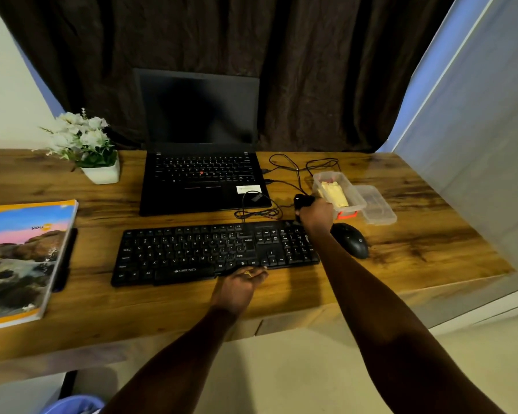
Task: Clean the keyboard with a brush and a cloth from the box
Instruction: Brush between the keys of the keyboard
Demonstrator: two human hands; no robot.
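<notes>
Keyboard [216, 252]: black, lying flat at the centre of the wooden desk [416, 234], directly in front of the open laptop [201, 174]; cable looped between the two.

Left hand [240, 283]: flat on the desk, fingers extended and relaxed, fingertips touching the front edge of the keyboard below the right end of the space bar; holding nothing.

Right hand [316, 215]: raised over the far right corner of the keyboard, fingers curled round a black object [302, 201]; too dark to tell whether this is the brush.

Box [356, 198]: clear plastic, open, on the desk just right of the right hand; yellow cloth [335, 194] inside; clear lid [376, 204] lying against its right side.

Mouse [350, 240]: just right of the keyboard, in front of the box.

Left side of desk: white flower pot [87, 144] at the rear; book [21, 258] at the front.
</notes>
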